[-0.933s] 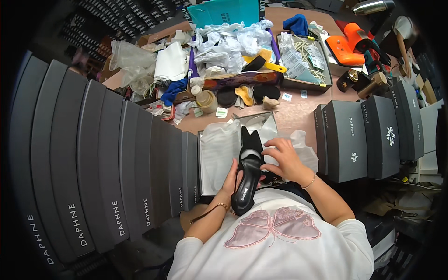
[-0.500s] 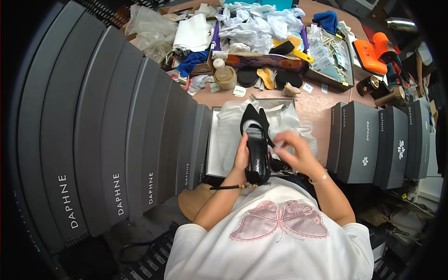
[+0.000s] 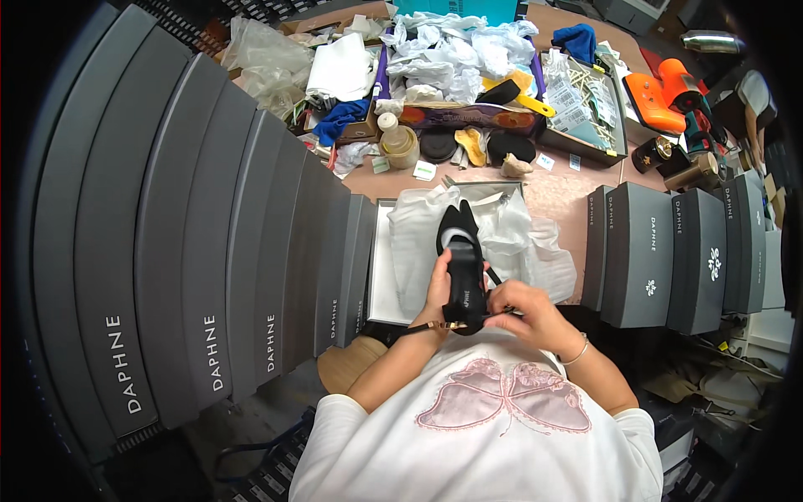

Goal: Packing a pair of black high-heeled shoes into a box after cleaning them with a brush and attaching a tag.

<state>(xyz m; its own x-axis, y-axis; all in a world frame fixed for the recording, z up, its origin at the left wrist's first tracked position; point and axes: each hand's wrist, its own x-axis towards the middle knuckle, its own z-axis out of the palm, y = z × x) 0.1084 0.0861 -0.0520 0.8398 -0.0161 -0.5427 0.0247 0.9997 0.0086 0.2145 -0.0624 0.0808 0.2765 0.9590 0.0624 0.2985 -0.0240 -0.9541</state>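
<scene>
A black high-heeled shoe (image 3: 462, 268) with a pointed toe is held sole-up over an open white shoebox (image 3: 383, 276) lined with white tissue paper (image 3: 519, 238). My left hand (image 3: 437, 289) grips the shoe along its left side near the heel. My right hand (image 3: 534, 311) pinches a thin black strap at the heel end, just right of the shoe. The toe points away from me.
A long row of dark grey shoeboxes (image 3: 209, 251) stands on my left. More grey boxes (image 3: 669, 251) stand on my right. Across the table lie plastic bags (image 3: 452, 58), a small bottle (image 3: 397, 142), dark insoles (image 3: 439, 146), a blue cloth (image 3: 577, 38) and an orange tool (image 3: 665, 92).
The view has tilted left and closer. The shoe has stayed in both hands, and my right hand has slid from the shoe's middle down to the strap at its heel.
</scene>
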